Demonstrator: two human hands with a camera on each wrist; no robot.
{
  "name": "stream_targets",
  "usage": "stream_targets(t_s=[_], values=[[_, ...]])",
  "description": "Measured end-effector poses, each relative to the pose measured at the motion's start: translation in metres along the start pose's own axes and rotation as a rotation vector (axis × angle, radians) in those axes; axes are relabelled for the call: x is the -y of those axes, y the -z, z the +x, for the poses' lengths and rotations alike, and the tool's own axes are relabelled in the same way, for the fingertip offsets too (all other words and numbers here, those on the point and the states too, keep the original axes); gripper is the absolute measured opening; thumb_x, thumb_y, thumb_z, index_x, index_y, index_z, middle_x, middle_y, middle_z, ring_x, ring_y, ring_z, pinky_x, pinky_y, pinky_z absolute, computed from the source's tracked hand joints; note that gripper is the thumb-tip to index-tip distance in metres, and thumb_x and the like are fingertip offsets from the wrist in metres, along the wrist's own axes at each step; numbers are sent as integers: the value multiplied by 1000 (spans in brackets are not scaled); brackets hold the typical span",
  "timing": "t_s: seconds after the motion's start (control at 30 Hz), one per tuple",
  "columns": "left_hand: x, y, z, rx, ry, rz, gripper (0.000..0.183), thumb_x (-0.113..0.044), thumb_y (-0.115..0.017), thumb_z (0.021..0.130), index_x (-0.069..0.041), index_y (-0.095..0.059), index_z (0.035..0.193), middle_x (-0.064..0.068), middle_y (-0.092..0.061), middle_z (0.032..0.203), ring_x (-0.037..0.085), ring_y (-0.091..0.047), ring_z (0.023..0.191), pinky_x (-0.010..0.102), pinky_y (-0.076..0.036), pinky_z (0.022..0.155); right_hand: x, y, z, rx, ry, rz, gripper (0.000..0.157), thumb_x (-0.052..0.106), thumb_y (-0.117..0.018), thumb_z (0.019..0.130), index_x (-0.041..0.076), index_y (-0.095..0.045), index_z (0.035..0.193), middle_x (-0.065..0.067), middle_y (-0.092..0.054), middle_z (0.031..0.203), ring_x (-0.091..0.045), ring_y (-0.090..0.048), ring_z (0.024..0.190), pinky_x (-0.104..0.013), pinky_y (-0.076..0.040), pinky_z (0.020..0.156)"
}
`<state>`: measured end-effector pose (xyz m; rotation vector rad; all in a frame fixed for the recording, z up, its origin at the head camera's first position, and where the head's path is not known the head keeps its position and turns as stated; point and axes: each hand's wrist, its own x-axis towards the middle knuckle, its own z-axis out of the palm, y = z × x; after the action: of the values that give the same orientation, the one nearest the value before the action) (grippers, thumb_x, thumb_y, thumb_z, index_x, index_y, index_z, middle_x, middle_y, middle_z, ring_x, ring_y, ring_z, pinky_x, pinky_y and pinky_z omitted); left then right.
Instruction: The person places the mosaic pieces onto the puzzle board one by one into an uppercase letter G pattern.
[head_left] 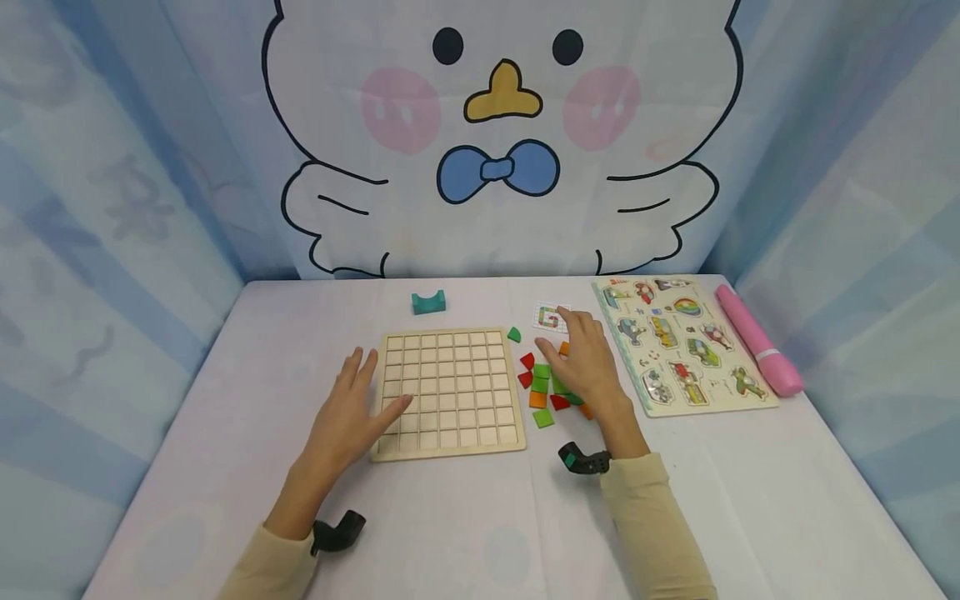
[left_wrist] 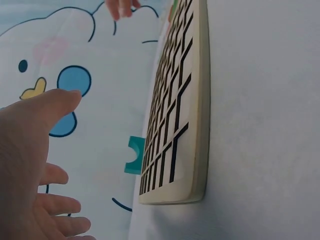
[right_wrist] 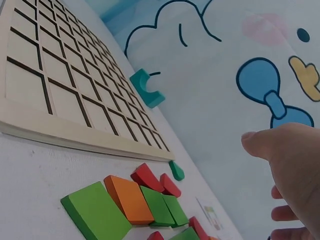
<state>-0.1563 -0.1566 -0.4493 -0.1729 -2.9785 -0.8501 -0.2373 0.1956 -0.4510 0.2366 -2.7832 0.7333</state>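
A square wooden grid board [head_left: 450, 392] with rows of shallow cells lies mid-table. My left hand [head_left: 348, 425] hovers by its left edge, fingers spread, thumb over the cells, holding nothing. Over a loose pile of coloured pieces to the board's right is my right hand [head_left: 588, 358], with thumb and fingers apart and nothing between them. Among the pieces are an orange square [right_wrist: 130, 200], a green square [right_wrist: 95, 210] and a red rounded wedge [right_wrist: 147, 177]; others are partly hidden under the hand. Its fingertips overlap a small printed card [head_left: 547, 317].
A teal block [head_left: 428, 303] with a curved notch stands behind the board. To the right lie a picture puzzle board [head_left: 678, 346] of vehicles and toys and a pink cylindrical object [head_left: 759, 342]. A cartoon-printed curtain [head_left: 495, 233] hangs at the table's back edge.
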Motion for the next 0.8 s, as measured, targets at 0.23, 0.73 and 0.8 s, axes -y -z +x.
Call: stream_targets(t_s=[0.23, 0.73, 0.8], values=[[6, -5, -14, 46, 24, -52, 98, -58, -65, 91, -4, -21, 160, 22, -13, 167, 48, -20, 151, 64, -29, 118, -2, -3, 2, 8, -4, -9, 68, 43, -62, 97, 3, -43, 148, -22, -48, 143, -38, -45, 128, -52, -43, 111], [16, -23, -27, 109, 4, -80, 99, -57, -73, 85, -7, -28, 158, 20, -18, 167, 44, -20, 153, 62, -32, 118, -3, -22, 8, 71, -38, -1, 65, 40, -63, 97, 2, -46, 147, -21, -50, 142, -37, -48, 123, -51, -45, 108], [17, -23, -28, 122, 16, -78, 100, -57, -73, 85, -7, -29, 158, 21, -17, 167, 46, -18, 153, 63, -30, 119, -2, -25, 10, 69, -29, 6, 63, 40, -63, 97, 2, -48, 145, -21, -50, 141, -37, -48, 123, -52, -44, 107]])
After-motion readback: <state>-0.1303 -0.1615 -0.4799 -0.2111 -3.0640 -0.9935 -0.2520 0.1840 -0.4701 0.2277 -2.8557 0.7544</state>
